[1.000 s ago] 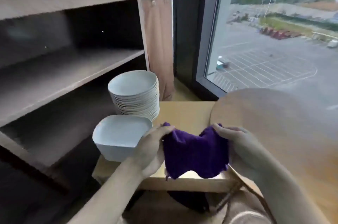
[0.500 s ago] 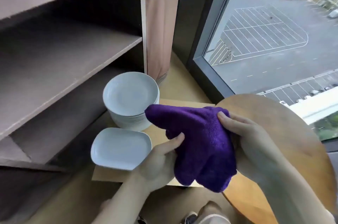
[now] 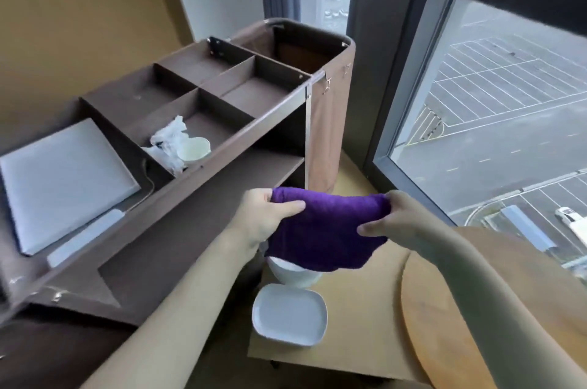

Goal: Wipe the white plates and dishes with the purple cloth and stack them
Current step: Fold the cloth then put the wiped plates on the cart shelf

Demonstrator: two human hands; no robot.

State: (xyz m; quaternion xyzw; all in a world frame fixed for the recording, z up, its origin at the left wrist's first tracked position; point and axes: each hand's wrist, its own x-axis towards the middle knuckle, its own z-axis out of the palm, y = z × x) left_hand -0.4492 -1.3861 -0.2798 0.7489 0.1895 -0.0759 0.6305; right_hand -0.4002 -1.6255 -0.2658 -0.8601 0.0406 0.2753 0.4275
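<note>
I hold the purple cloth (image 3: 330,229) spread between both hands, up in the air above the dishes. My left hand (image 3: 263,217) grips its left top corner, and my right hand (image 3: 390,217) grips its right edge. Below the cloth, a stack of white round plates (image 3: 295,274) stands on a low wooden board (image 3: 359,309), mostly hidden by the cloth. A white rectangular dish (image 3: 289,314) lies on the same board, nearer to me.
A brown cart (image 3: 197,172) with shelves and top compartments stands to the left. It holds a laptop (image 3: 63,179), crumpled white plastic (image 3: 168,140) and a white cup (image 3: 193,150). A round wooden table (image 3: 476,309) lies at right under a large window (image 3: 508,102).
The camera has risen and tilted up, so the cart's top now shows. Both hands have lifted the cloth and stretched it wide between them.
</note>
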